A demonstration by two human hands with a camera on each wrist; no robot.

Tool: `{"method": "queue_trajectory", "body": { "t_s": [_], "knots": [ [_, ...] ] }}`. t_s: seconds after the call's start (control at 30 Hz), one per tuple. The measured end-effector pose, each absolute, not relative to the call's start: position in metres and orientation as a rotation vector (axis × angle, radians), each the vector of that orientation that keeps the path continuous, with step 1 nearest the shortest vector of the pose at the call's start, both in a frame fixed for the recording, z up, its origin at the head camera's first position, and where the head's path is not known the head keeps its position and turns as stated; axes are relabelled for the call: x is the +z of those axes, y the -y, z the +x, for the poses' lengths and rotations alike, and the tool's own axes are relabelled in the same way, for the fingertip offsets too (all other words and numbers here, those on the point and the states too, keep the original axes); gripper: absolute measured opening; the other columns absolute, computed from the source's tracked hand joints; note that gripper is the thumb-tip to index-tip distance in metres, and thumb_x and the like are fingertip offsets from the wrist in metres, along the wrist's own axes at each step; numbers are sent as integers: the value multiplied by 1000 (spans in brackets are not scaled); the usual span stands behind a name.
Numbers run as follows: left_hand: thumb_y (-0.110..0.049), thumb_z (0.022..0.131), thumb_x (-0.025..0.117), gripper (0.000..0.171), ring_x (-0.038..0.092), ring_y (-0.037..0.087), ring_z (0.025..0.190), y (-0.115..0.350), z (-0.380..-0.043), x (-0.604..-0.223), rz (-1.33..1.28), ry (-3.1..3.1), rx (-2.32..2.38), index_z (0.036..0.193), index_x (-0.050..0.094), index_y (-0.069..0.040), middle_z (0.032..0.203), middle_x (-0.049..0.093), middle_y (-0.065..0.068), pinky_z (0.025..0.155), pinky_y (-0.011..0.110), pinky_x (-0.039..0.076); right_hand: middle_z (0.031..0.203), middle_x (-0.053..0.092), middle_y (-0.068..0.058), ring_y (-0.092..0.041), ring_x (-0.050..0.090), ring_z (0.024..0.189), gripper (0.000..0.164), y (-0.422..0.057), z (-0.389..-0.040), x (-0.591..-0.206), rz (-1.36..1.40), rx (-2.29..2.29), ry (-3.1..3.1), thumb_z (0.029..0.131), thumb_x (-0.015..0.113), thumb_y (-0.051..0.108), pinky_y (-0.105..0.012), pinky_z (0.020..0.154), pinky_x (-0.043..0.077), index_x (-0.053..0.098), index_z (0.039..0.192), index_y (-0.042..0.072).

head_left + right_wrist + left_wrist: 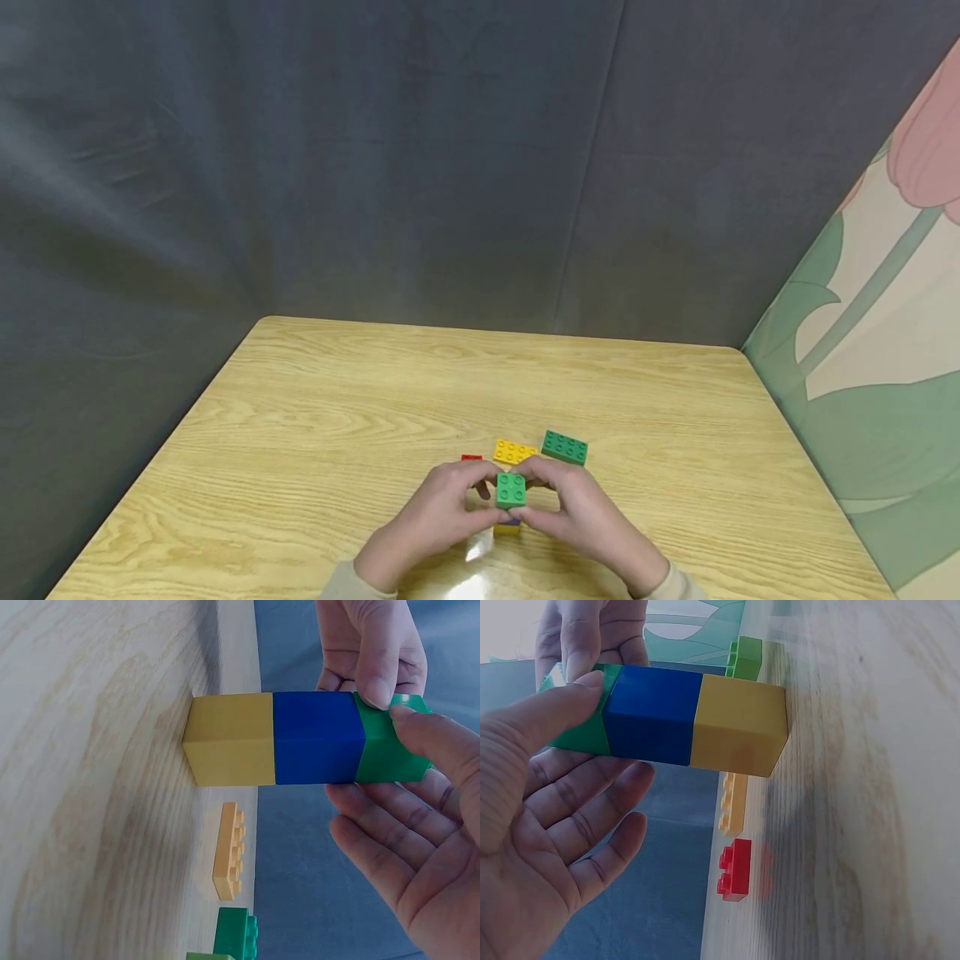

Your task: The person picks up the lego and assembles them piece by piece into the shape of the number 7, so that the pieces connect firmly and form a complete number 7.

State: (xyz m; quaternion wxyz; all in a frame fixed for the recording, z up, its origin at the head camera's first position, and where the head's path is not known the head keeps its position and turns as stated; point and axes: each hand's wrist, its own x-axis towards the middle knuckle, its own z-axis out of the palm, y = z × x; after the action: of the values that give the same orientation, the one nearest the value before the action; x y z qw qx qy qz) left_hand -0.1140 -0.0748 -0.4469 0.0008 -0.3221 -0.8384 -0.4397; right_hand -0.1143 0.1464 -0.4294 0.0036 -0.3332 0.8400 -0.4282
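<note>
A stack of three square bricks stands upright on the table, with a yellow brick at the bottom, a blue brick in the middle and a green brick on top. My left hand pinches the green brick from the left between thumb and fingers. From the right, my right hand pinches the same brick. Both thumbs lie side by side on its near face, their tips close together. In the head view the hands and the top brick cover most of the stack.
Behind the stack lie a long yellow brick and a dark green brick. A red brick sits to the left, mostly hidden by my left hand in the head view. A lighter green brick shows at the right wrist view's lower edge. Dark curtain hangs behind the table.
</note>
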Motion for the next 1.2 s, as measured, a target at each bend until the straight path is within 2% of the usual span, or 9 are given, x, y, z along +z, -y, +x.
{"method": "queue_trajectory", "body": {
  "t_s": [0.43,0.8,1.0,1.2],
  "knots": [
    [-33,84,76,24,60,6,83,75,-113,-443,-997,2674,-1317,102,65,-23,97,66,-15,71,22,51,108,66,12,-11,66,97,27,-148,-117,-426,-1038,-1348,-2558,87,74,27,-38,85,54,64,111,21],
    [-31,85,75,28,61,6,85,75,-113,-446,-998,2683,-1332,110,65,-23,103,66,-15,72,21,51,110,66,13,-11,65,97,34,-153,-119,-429,-1055,-1338,-2560,86,75,33,-39,86,54,64,116,20],
    [-33,84,76,25,60,5,83,75,-114,-446,-996,2678,-1304,104,65,-23,96,66,-16,71,21,51,112,66,11,-10,65,98,38,-157,-119,-429,-1015,-1334,-2584,87,73,35,-40,85,54,64,118,15],
    [-31,83,77,26,60,5,82,75,-115,-445,-997,2689,-1304,104,65,-22,95,65,-17,71,21,51,114,66,8,-11,64,99,40,-160,-121,-429,-990,-1352,-2577,88,72,38,-42,85,54,64,119,15]
  ]
}}
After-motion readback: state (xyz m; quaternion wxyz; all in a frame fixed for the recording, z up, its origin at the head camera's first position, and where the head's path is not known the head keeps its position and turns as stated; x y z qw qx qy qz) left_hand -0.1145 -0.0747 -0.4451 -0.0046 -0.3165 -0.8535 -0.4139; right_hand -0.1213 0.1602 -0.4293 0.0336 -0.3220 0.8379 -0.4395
